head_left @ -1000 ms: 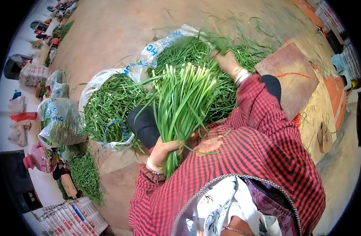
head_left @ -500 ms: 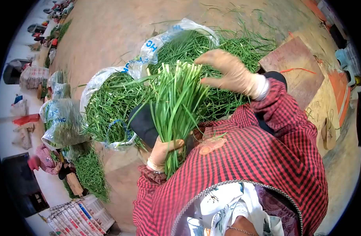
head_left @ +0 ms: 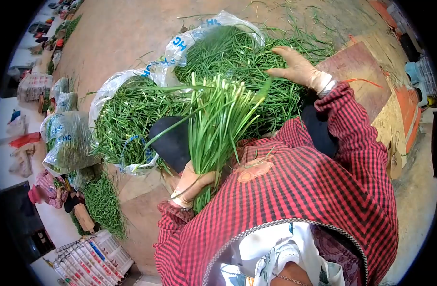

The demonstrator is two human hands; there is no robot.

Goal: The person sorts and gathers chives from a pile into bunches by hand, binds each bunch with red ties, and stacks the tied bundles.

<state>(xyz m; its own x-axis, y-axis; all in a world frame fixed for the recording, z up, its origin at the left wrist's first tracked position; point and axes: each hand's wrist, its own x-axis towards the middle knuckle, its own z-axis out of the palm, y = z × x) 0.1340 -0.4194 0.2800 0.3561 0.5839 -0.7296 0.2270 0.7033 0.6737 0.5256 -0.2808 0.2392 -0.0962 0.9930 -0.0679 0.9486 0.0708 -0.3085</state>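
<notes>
My gloved left hand is wrapped round the lower, leafy part of a bunch of garlic chives. The bunch stands upright in front of my chest, pale cut ends at the top, with a few stalks sticking out sideways. Off to the right, my gloved right hand is over the loose chives, thumb and fingers apart, holding nothing. Loose chives spread out beneath and beyond it. Two white plastic bags with blue HC lettering lie at the back: a far bag and a nearer bag, both full of chives.
A reddish board lies on the floor at right. Filled clear bags stand at left, near a pile of greens and a seated co-worker. Stacked white crates are at lower left. My dark-clothed knee is beside the bunch.
My right hand has moved right, away from the top of the bunch. The bunch's cut ends have spread a little, and a long leaf now hangs out to the left.
</notes>
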